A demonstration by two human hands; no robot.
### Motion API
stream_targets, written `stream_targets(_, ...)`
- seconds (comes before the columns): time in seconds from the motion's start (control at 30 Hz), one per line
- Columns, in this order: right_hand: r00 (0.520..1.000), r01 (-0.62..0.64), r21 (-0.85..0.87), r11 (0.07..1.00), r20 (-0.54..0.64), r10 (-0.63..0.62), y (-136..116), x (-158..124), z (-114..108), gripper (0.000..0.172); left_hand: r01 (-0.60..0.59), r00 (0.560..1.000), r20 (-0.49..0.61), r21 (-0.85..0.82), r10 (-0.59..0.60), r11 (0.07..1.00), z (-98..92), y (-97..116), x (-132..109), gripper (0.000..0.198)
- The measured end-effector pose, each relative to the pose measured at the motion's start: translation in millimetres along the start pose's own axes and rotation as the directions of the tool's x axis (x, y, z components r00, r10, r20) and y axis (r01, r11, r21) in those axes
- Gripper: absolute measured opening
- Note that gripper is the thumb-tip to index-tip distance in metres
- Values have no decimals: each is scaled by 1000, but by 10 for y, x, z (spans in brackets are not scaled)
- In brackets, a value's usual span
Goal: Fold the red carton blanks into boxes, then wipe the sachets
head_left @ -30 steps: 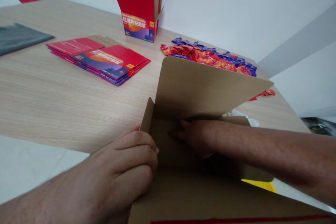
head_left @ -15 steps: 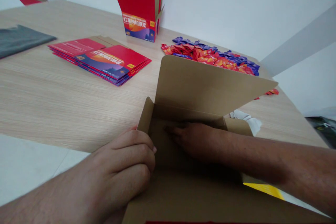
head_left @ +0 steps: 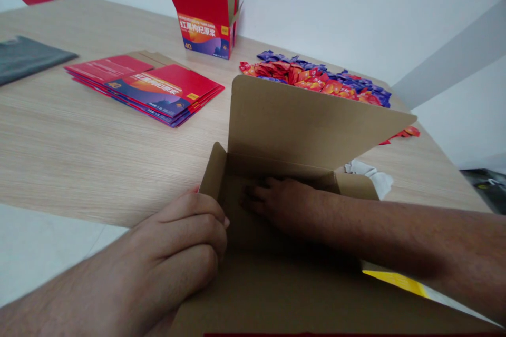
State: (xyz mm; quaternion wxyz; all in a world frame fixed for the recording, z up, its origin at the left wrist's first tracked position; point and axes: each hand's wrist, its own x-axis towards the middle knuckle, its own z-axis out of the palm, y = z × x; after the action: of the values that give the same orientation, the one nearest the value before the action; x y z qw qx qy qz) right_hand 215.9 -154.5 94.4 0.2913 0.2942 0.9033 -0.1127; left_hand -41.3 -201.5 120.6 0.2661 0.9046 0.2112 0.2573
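Note:
A brown cardboard box [head_left: 300,121] stands open at the near edge of the wooden table [head_left: 79,137], its far flap raised. My left hand [head_left: 185,237] is curled around the box's left side wall, fingers closed on the edge. My right hand [head_left: 280,202] reaches inside the box and lies flat against the bottom panel, fingers stretched out toward the left. A yellow strip [head_left: 395,279] of the box's printed outside shows under my right forearm.
A stack of flat red box blanks [head_left: 150,89] lies to the left. An assembled red box [head_left: 207,10] stands open at the back. A heap of red and purple sachets [head_left: 316,76] lies behind the flap. A grey cloth [head_left: 27,55] sits far left, crumpled white paper [head_left: 371,174] right.
My right hand has slid a little to the left inside the box and flattened. The view has shifted slightly; my left hand keeps its grip on the side wall.

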Motion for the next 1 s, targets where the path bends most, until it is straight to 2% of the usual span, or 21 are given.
stream_targets(0.2, 997, 81, -18, 997, -5, -82, -142, 189, -159, 52, -45, 999, 20, 3, 45, 999, -7, -4, -21, 21)
stream_targets(0.4, 996, 79, 31, 996, -45, -77, -185, 293, -82, 56, -21, 1000, 1, 16, 21, 1000, -14, 14, -23, 16)
stream_targets(0.5, 995, 88, 11, 996, -51, -87, -108, 169, 9, 59, 39, 999, -14, 26, -39, 999, -5, 25, -42, 14)
stream_targets(0.67, 992, 125, 31, 992, -9, -125, 43, -315, 239, 61, 62, 997, -56, 14, -61, 998, 40, 22, -99, 16)
stream_targets(0.73, 997, 75, 49, 996, -1, -75, 32, -470, 308, 61, 67, 996, -60, 12, -66, 998, 56, 16, -95, 15)
stream_targets(0.87, 999, -35, 86, 996, 29, 32, -93, -573, 352, 56, 52, 998, -42, -3, -52, 999, 64, 9, -58, 13)
stream_targets(1.0, 1000, -26, 126, 992, 4, 26, -159, -592, 407, 68, 56, 996, -62, -10, -57, 998, 66, 4, -57, 14)
